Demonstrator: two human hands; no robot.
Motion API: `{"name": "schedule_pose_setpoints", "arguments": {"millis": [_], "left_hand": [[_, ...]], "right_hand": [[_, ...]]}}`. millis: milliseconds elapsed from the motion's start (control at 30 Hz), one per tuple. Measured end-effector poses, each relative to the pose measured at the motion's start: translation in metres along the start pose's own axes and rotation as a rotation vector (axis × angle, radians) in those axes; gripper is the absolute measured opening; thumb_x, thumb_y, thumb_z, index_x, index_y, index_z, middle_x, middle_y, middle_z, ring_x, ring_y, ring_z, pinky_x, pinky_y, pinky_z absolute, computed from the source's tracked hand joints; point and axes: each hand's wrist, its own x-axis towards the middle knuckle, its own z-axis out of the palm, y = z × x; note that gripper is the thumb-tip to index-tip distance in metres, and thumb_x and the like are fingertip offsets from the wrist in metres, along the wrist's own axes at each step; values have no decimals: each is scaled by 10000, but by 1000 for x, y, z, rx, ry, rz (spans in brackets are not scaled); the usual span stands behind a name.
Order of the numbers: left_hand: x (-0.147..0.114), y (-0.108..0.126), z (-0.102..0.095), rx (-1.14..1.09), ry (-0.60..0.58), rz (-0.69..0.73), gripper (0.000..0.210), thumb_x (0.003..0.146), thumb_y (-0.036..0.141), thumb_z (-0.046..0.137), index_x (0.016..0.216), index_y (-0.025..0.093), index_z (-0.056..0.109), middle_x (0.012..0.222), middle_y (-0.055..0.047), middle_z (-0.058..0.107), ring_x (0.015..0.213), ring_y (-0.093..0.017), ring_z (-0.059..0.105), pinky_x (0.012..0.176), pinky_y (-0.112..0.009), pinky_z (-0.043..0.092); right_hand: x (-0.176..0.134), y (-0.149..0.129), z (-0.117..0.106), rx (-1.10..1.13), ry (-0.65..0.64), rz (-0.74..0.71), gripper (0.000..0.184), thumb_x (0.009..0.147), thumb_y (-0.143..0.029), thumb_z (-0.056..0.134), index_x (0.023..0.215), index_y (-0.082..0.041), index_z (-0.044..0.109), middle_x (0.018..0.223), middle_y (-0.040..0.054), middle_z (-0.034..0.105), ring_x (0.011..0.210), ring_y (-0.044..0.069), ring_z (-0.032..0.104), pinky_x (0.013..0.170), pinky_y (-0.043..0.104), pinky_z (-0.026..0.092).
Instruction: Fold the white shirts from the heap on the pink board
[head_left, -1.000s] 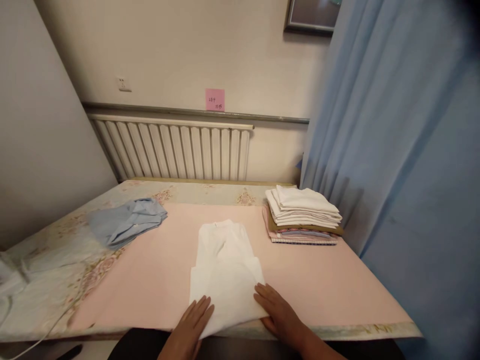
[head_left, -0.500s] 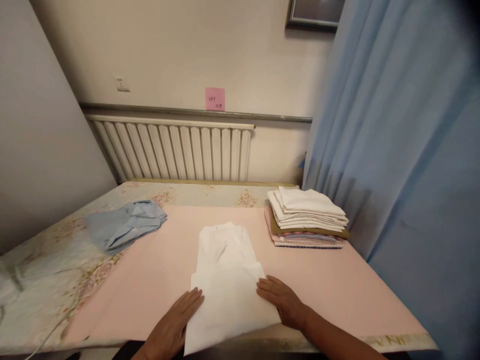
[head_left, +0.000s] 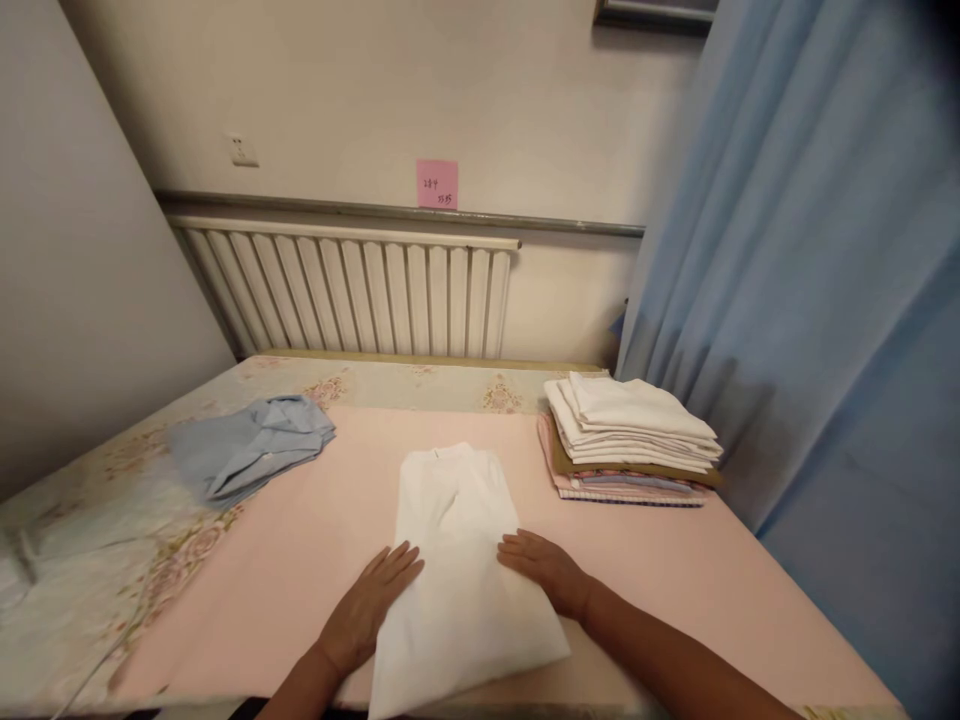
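A white garment [head_left: 465, 590], partly folded and looking like a shirt, lies lengthwise on the pink cloth [head_left: 315, 560] in front of me. Its near end reaches the table's front edge. My left hand [head_left: 373, 600] rests with fingers stretched along the garment's left side. Across from it, my right hand [head_left: 546, 570] lies flat on the right side, fingertips on the white fabric. Neither hand grips the cloth. The palms are turned down, so their undersides are hidden.
A stack of folded clothes [head_left: 634, 430], white on top, stands at the back right beside a blue curtain [head_left: 810, 300]. A crumpled light-blue garment [head_left: 259, 445] lies on the left. Behind the table are a radiator [head_left: 360, 290] and a pink note [head_left: 437, 184] on the wall.
Both hands have slid forward along the garment's sides, away from me. The fold edge that stuck out around its middle now looks smoother and narrower. The view has shifted slightly.
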Motion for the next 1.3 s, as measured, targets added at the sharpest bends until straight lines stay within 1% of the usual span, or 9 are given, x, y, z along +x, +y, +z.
{"name": "schedule_pose_setpoints", "arguments": {"millis": [167, 333, 433, 500, 633, 733, 833, 967, 1300], "left_hand": [[-12, 9, -6, -97, -11, -17, 570, 938, 376, 428, 1475, 339, 242, 1471, -10, 428, 1371, -209, 363, 1148, -442, 288], [-38, 34, -14, -328, -18, -96, 488, 947, 348, 369, 1430, 399, 333, 1443, 41, 468, 1342, -194, 410, 1153, -449, 282], [-46, 54, -17, -526, -22, -281, 400, 908, 381, 413, 1286, 422, 534, 1334, 54, 581, 1246, -215, 519, 1099, -430, 376], [-42, 65, -21, -672, -81, -440, 337, 857, 420, 471, 1128, 357, 662, 1189, 27, 676, 1105, -238, 613, 993, -392, 475], [-10, 71, -29, -806, -110, -752, 402, 849, 488, 411, 930, 211, 692, 965, -20, 736, 931, -240, 657, 838, -337, 518], [20, 64, -29, -627, -20, -943, 420, 873, 458, 343, 946, 183, 652, 978, -58, 724, 965, -236, 641, 850, -329, 485], [38, 57, -23, -488, -23, -1043, 402, 892, 420, 300, 833, 172, 612, 853, -99, 700, 857, -248, 646, 796, -362, 470], [38, 56, -16, -439, -36, -1088, 381, 901, 425, 292, 783, 188, 566, 814, -87, 678, 806, -232, 645, 749, -342, 460], [29, 74, -18, -358, -73, -1109, 218, 886, 317, 354, 921, 209, 540, 930, -87, 697, 875, -223, 655, 735, -309, 450]], "right_hand": [[-10, -18, -6, 145, 4, 122, 431, 943, -417, 466, 1338, -248, 505, 1361, 70, 547, 1308, 193, 446, 1130, 423, 300], [-37, -64, -33, 340, 37, 255, 406, 932, -451, 463, 1296, -296, 556, 1328, 30, 579, 1248, 200, 512, 1113, 395, 327], [-49, -89, -50, 492, 23, 331, 385, 884, -475, 528, 1207, -293, 633, 1229, 28, 649, 1153, 233, 583, 1054, 381, 391], [-51, -98, -54, 633, 12, 418, 339, 862, -459, 545, 1085, -253, 695, 1083, 36, 709, 1024, 244, 643, 946, 356, 467], [-37, -85, -36, 794, 213, 802, 287, 819, -411, 545, 834, -168, 695, 819, 42, 719, 794, 230, 659, 704, 300, 499], [-17, -62, -13, 722, 372, 1060, 279, 797, -400, 526, 818, -156, 661, 734, 27, 684, 672, 186, 608, 589, 258, 451], [-4, -44, 3, 601, 422, 1182, 262, 795, -372, 488, 648, -171, 570, 569, -7, 570, 546, 142, 503, 494, 231, 355], [-4, -42, 10, 479, 451, 1222, 266, 796, -346, 459, 572, -204, 478, 522, -31, 493, 520, 126, 446, 481, 224, 307], [2, -60, 17, 175, 482, 1174, 227, 868, -261, 372, 734, -222, 550, 689, 39, 630, 640, 178, 565, 615, 266, 392]]}}
